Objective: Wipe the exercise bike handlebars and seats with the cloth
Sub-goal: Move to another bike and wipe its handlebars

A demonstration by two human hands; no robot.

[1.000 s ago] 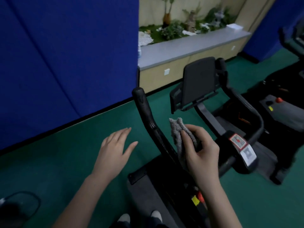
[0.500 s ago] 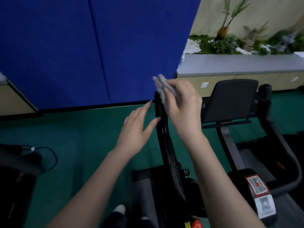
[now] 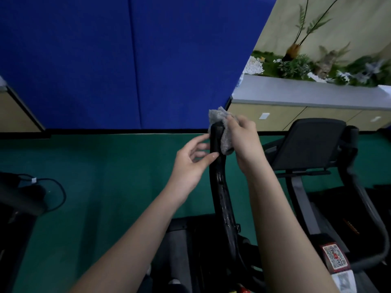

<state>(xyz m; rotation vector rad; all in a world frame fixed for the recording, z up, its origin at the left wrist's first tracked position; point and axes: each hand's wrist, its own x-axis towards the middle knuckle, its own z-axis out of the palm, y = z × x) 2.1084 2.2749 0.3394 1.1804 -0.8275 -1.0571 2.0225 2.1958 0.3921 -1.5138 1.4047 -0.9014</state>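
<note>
A black handlebar arm [image 3: 220,182] rises from the exercise bike in front of me to an upright tip at centre frame. My right hand [image 3: 243,142] grips a grey cloth [image 3: 220,123] and presses it around the top of that tip from the right side. My left hand [image 3: 193,159] is just left of the bar, fingers loosely extended, with fingertips and thumb touching the bar below the cloth. To the right stands the bike's black console panel [image 3: 311,142] and its right handlebar [image 3: 355,166].
A blue padded wall [image 3: 127,60] stands behind. Green carpet [image 3: 105,176] covers the floor. A grey-topped cabinet [image 3: 306,96] with plants is at back right. Another machine with a cable [image 3: 53,193] sits at the left edge. A QR sticker [image 3: 335,256] is at lower right.
My right hand carried the cloth from low on the bar up to its top end and wrapped it there. My left hand rose to touch the bar. My view swung left.
</note>
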